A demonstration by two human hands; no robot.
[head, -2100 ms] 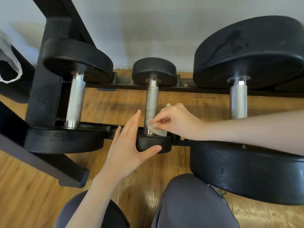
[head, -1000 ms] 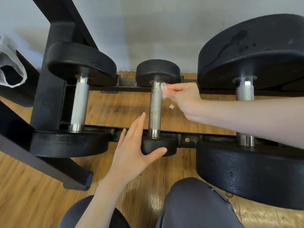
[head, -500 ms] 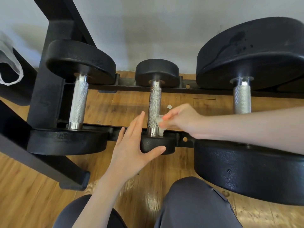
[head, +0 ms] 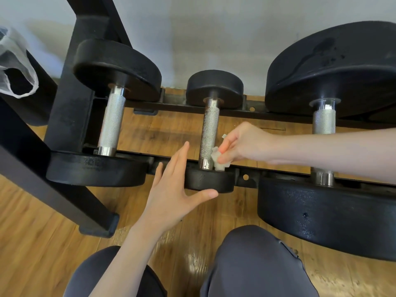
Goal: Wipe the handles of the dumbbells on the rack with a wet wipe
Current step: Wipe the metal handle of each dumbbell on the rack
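Hands work the middle of three black dumbbells on a low black steel rack, seen from the head camera looking down past grey-trousered knees to a wooden floor. The right hand pinches a small crumpled white wet wipe between curled fingertips and presses it against the right side of the knurled, rust-flecked steel handle of the small middle dumbbell, just above the collar at its near end. The left hand lies open, fingers straight along the left of the near weight head and thumb touching its front edge, steadying it without gripping.

A second ago the wipe was at the far end of this handle, beside the rear head; half a second ago it had come back to the near end, and it sits there now, slightly lower. That reads as one full stroke along the right flank of the bar, so this handle is probably part-cleaned, its left and under sides yet to be judged.

Flanking it, the medium dumbbell's bright silver handle on the left and the large dumbbell's silver handle on the right, partly crossed by the right forearm, carry no wipe. A white mesh bag hangs at the left edge.
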